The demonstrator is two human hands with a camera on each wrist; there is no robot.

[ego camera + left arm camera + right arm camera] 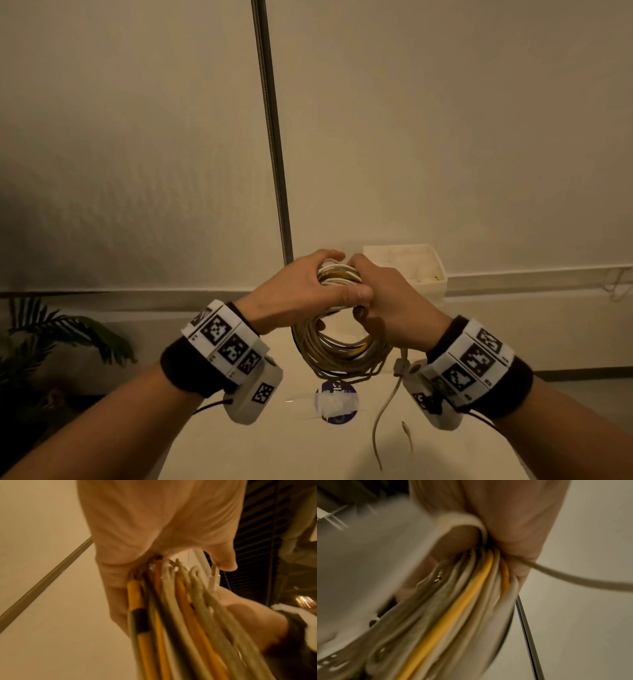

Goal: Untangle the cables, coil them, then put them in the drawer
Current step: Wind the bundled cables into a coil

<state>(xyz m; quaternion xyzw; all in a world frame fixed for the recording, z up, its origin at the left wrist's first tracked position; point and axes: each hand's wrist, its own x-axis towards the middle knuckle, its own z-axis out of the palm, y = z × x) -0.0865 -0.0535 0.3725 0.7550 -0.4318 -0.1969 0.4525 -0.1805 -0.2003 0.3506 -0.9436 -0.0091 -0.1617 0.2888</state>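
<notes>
A round coil of white, grey and yellow cables (337, 356) hangs in the air above a pale table (274, 445). My left hand (308, 287) grips the top of the coil, fingers over it and thumb across the front. Pressed against it from the right, my right hand (380, 298) holds the same top part. One loose grey cable end (383, 411) dangles from the right hand down to the table. The left wrist view shows the bundled strands (171, 615) running under the palm. In the right wrist view the strands (462, 601) are clamped in the fist, blurred.
A white slotted basket (411, 270) stands behind the hands by the wall. A metal pole (274, 137) rises behind the coil. A dark round sticker (337, 402) lies on the table under the coil. A green plant (51, 342) is at the left.
</notes>
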